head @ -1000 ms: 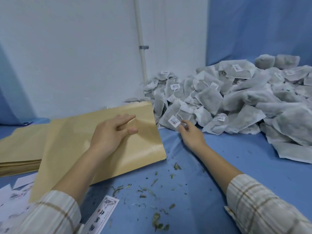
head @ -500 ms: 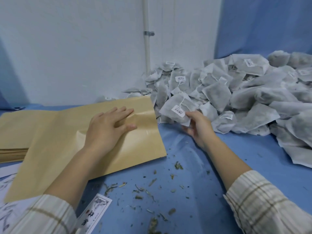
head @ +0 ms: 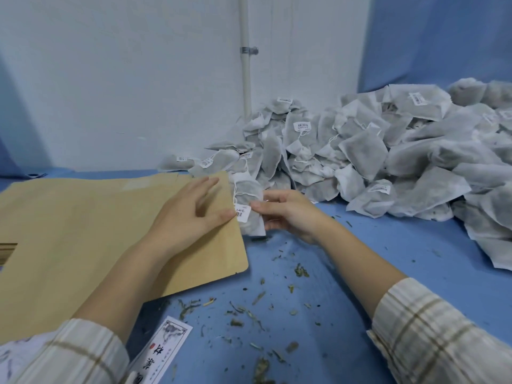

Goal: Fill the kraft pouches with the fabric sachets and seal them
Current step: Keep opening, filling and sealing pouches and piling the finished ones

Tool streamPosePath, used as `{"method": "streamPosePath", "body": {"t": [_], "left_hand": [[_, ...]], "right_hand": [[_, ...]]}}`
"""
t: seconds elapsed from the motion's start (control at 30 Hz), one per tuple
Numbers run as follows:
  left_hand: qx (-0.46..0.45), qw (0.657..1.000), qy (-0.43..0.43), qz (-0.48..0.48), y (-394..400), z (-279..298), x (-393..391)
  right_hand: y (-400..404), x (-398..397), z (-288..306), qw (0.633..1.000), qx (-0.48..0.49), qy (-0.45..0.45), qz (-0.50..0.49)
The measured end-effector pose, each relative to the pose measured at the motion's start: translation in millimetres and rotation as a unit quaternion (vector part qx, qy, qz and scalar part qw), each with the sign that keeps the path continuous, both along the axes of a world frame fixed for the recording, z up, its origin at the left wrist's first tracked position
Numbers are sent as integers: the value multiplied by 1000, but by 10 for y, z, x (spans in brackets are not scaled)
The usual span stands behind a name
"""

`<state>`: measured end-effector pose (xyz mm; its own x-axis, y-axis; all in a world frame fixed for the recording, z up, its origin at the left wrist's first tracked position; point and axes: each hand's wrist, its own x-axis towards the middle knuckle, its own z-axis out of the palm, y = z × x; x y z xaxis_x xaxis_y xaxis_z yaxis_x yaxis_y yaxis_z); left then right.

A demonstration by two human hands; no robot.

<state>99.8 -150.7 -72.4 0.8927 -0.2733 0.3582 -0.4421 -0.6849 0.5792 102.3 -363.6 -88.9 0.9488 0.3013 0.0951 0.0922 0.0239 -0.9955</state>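
Note:
A large kraft pouch (head: 83,231) lies flat on the blue table, its mouth facing right. My left hand (head: 191,214) rests on the pouch near that mouth edge, fingers spread, thumb at the rim. My right hand (head: 288,214) pinches a grey fabric sachet (head: 249,195) with a white barcode tag, held right at the pouch's mouth. The sachet's lower part hangs down past my fingers. Behind and to the right sits a big pile of fabric sachets (head: 374,151).
A stack of more kraft pouches (head: 8,248) shows at the far left edge. A printed label card (head: 163,347) lies at the near edge between my sleeves. Loose dried herb bits (head: 249,309) litter the blue cloth. A white wall with a pipe (head: 245,65) stands behind.
My right hand has lifted a sachet off the pile and carried it left to the pouch's mouth. My left hand has slid toward the mouth edge.

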Motion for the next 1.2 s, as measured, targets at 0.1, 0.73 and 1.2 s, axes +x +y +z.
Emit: {"method": "streamPosePath", "body": {"t": [0.1, 0.73, 1.2], "left_hand": [[66, 998, -10, 15, -42, -9, 8], [-111, 994, -3, 19, -234, -125, -73], [-91, 993, 4, 78, -227, -43, -90]], "right_hand": [[64, -6, 0, 993, 106, 55, 7], [418, -20, -117, 969, 178, 115, -124], [532, -64, -28, 963, 202, 48, -170]]}}
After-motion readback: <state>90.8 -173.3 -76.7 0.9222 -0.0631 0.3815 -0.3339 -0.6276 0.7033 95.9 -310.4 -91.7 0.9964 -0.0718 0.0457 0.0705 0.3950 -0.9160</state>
